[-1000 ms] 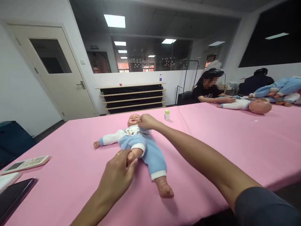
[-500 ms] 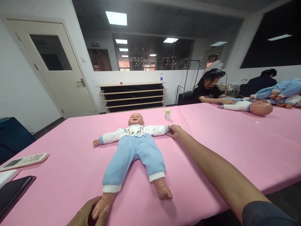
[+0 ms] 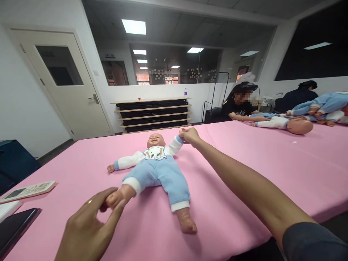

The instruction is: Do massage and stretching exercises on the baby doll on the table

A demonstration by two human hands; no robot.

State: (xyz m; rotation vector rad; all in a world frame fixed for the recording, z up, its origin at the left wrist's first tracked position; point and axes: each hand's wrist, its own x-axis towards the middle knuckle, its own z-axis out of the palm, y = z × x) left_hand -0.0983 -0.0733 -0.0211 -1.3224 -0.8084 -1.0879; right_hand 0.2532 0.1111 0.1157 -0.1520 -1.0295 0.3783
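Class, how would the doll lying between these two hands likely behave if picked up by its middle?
The doll would probably flop at the limbs: the leg held by the left hand bends at the hip. Its smooth, glossy head looks firm and might tip back unsupported. The fleecy suit seems unlikely to slip.

My left hand (image 3: pixel 89 221) has drawn the doll's leg (image 3: pixel 127 190) up from full extension. My right hand (image 3: pixel 191 137) has raised the doll's arm (image 3: pixel 175 145) from its flat position; the green-capped bottle, previously visible just beyond this grip, is out of view.
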